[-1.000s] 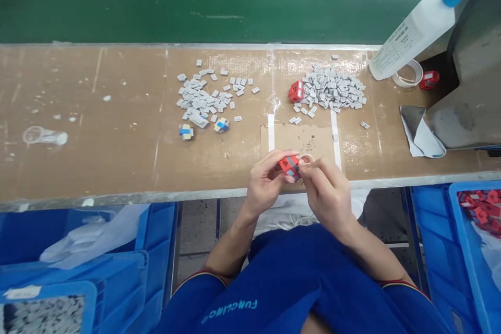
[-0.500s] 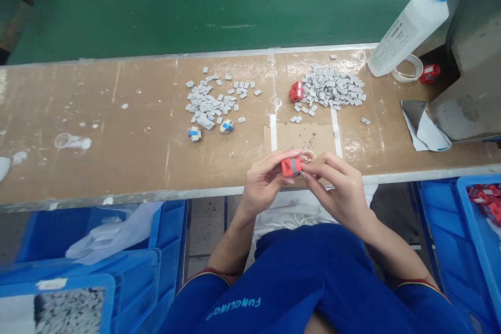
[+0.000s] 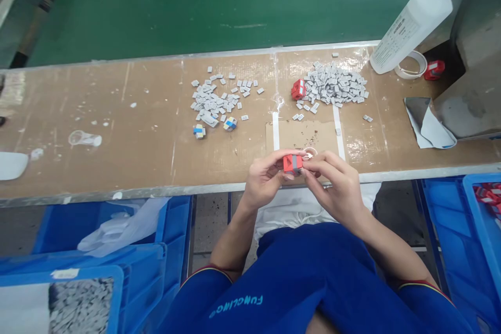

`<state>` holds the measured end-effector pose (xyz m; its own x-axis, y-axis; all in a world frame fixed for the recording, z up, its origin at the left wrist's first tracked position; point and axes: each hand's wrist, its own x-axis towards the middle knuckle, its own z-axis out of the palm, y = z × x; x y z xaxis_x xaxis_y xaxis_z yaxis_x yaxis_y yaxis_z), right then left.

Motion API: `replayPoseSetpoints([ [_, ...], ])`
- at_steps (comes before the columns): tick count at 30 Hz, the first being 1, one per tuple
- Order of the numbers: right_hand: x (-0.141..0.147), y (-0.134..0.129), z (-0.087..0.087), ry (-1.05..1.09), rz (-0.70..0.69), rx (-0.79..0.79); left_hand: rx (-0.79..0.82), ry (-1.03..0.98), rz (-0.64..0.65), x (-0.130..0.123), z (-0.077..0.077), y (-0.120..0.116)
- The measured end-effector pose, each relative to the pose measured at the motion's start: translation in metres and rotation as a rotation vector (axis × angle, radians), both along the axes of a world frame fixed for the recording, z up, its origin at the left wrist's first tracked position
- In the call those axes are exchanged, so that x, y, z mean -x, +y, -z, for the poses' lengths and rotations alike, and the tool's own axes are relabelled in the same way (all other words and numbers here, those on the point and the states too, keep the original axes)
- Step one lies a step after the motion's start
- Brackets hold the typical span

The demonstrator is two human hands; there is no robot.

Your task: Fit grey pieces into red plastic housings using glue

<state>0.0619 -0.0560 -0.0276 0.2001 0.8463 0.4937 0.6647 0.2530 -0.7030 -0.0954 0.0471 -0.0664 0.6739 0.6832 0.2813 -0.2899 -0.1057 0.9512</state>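
Observation:
Above the bench's front edge, a small red plastic block with a grey band (image 3: 293, 164) is held between my two hands. My left hand (image 3: 265, 177) is closed around its left side, thumb below and fingers above. The fingertips of my right hand (image 3: 335, 182) pinch its right side; whatever else they may hold is hidden. Just behind my fingers lies a white ring-shaped item (image 3: 311, 152), partly covered. Farther back, another red block (image 3: 298, 90) sits against a pile of small grey tiles (image 3: 334, 83).
More grey tiles (image 3: 211, 98) lie left of centre, near two blue-and-cream pieces (image 3: 230, 124). A white bottle with a blue nozzle (image 3: 410, 31) stands by a tape roll (image 3: 410, 66) at right. Blue crates (image 3: 450, 229) flank my lap; one at left holds grey tiles (image 3: 80, 302).
The view has shifted slightly, so the bench appears a little farther right. Both hands stay on the red block, with hardly any visible movement.

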Motion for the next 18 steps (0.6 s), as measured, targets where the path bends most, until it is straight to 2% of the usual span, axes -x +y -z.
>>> replayPoseSetpoints([
  [4, -0.004, -0.004, -0.004, -0.112, -0.015, 0.036, 0.024, -0.005, 0.007, -0.001, -0.002, -0.003],
  [11, -0.001, -0.005, -0.001, -0.207, -0.029, 0.066, -0.014, 0.063, 0.021, 0.004, -0.004, -0.003],
  [15, 0.0, -0.005, 0.002, -0.203, -0.037, 0.098, -0.108, 0.132, 0.01, 0.007, -0.003, 0.001],
  [18, 0.002, -0.005, 0.007, -0.212, -0.01, 0.102, -0.158, 0.185, 0.048, 0.009, -0.002, 0.006],
])
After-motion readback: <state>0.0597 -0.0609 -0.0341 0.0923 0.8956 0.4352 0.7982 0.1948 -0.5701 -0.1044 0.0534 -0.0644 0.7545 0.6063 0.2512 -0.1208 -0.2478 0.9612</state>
